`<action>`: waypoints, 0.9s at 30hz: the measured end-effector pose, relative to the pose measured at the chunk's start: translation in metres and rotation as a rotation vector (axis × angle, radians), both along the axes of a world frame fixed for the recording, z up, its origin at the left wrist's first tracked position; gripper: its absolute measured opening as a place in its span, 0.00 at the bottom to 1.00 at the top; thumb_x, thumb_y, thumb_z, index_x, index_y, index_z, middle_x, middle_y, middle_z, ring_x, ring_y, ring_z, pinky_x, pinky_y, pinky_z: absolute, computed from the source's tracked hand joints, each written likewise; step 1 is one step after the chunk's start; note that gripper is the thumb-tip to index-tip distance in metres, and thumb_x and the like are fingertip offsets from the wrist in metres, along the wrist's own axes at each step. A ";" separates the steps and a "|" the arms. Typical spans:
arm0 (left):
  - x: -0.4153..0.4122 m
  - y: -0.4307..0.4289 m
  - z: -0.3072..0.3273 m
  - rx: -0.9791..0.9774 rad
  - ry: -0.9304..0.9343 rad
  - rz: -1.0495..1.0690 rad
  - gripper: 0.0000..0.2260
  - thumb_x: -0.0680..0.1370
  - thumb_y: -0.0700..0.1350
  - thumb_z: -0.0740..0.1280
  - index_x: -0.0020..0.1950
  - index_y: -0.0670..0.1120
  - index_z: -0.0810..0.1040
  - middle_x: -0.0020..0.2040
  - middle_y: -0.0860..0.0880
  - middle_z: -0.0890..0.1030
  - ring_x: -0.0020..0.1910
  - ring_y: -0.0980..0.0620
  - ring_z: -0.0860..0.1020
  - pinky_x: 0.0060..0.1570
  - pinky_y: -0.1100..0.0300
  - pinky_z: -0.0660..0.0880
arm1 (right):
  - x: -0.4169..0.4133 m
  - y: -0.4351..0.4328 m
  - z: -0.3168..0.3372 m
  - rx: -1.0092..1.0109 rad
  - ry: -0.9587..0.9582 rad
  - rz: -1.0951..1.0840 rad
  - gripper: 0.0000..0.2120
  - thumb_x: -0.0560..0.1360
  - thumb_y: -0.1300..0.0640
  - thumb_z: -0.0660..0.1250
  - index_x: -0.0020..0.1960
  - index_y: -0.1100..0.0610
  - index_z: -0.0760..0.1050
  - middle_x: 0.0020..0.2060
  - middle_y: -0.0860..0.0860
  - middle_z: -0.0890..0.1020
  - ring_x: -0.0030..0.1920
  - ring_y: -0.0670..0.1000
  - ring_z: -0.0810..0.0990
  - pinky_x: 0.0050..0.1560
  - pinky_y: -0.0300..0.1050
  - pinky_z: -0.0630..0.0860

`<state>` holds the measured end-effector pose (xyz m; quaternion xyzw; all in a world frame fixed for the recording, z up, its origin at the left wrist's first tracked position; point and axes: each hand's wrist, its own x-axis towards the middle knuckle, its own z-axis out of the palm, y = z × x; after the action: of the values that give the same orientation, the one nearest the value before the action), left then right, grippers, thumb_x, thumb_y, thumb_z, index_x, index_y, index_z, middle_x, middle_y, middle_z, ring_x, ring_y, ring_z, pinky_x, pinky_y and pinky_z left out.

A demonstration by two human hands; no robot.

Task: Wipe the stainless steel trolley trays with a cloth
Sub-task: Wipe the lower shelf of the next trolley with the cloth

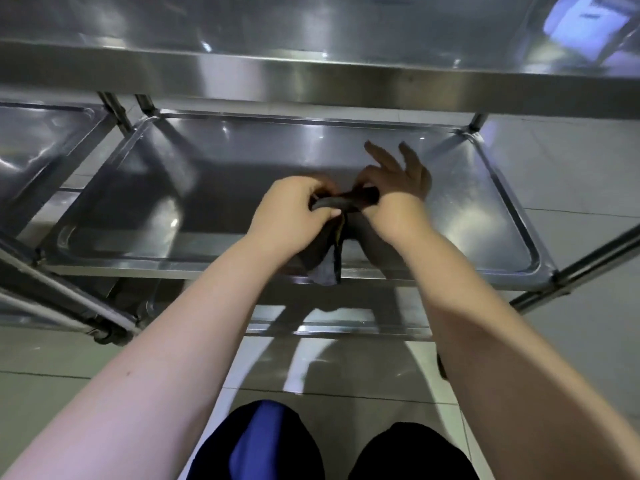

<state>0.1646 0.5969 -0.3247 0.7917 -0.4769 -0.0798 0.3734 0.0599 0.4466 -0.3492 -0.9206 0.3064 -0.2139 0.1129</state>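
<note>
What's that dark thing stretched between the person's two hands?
In the head view, a dark cloth spans the gap: the left hand grips one end, the right hand pinches the other, and a tail hangs down to the near rim of the tray.

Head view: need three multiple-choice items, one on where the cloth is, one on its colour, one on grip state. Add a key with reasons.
1. Where is the cloth?
A. flat on the top tray
B. held over the middle tray
C. on the floor

2. What colour is most of the cloth?
A. white
B. bright red
C. dark, near black

3. What grip is on the cloth?
A. one hand only
B. both hands
C. none, it lies loose

Key:
1 B: it is bunched between the hands above the tray, with one end hanging down past the front rim.
2 C: the bunched part and the hanging end look dark, with only a small pale patch low down.
3 B: the left hand curls round one end and the right hand pinches the other.
</note>
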 end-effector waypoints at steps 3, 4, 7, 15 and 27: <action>-0.012 0.004 0.007 -0.113 -0.001 0.064 0.10 0.70 0.55 0.75 0.47 0.53 0.81 0.43 0.54 0.83 0.45 0.53 0.80 0.47 0.51 0.78 | -0.051 0.002 0.011 0.155 -0.215 0.006 0.13 0.69 0.62 0.71 0.52 0.50 0.82 0.53 0.46 0.82 0.62 0.53 0.75 0.58 0.34 0.65; -0.018 0.005 0.007 -0.135 -0.016 0.086 0.12 0.69 0.58 0.75 0.45 0.53 0.81 0.42 0.55 0.82 0.44 0.53 0.80 0.46 0.51 0.78 | -0.066 0.008 0.016 0.211 -0.275 0.005 0.13 0.69 0.63 0.72 0.51 0.51 0.82 0.47 0.45 0.83 0.55 0.50 0.79 0.53 0.35 0.69; -0.039 0.009 0.008 -0.225 -0.011 0.075 0.14 0.67 0.61 0.74 0.41 0.53 0.79 0.40 0.56 0.81 0.42 0.54 0.79 0.45 0.50 0.77 | -0.104 0.028 0.029 0.322 -0.427 0.006 0.12 0.67 0.61 0.74 0.48 0.47 0.82 0.39 0.35 0.81 0.45 0.38 0.79 0.46 0.29 0.72; -0.101 0.023 -0.059 -0.099 0.268 -0.258 0.06 0.69 0.52 0.74 0.42 0.59 0.79 0.40 0.60 0.80 0.40 0.62 0.77 0.42 0.74 0.69 | -0.210 0.066 -0.024 0.433 -0.519 -0.144 0.13 0.67 0.57 0.74 0.44 0.40 0.78 0.42 0.37 0.81 0.44 0.41 0.79 0.46 0.35 0.74; -0.139 -0.028 -0.265 0.576 0.429 -0.290 0.06 0.76 0.38 0.69 0.47 0.47 0.74 0.44 0.47 0.78 0.38 0.50 0.75 0.43 0.56 0.74 | -0.215 0.011 -0.208 0.519 0.136 -0.227 0.07 0.76 0.62 0.67 0.53 0.58 0.79 0.49 0.55 0.81 0.52 0.57 0.78 0.56 0.47 0.71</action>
<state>0.0252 0.5689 -0.5892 0.7538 -0.4528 -0.4264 0.2119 -0.1553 0.4572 -0.5576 -0.8330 0.4587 -0.0775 0.2994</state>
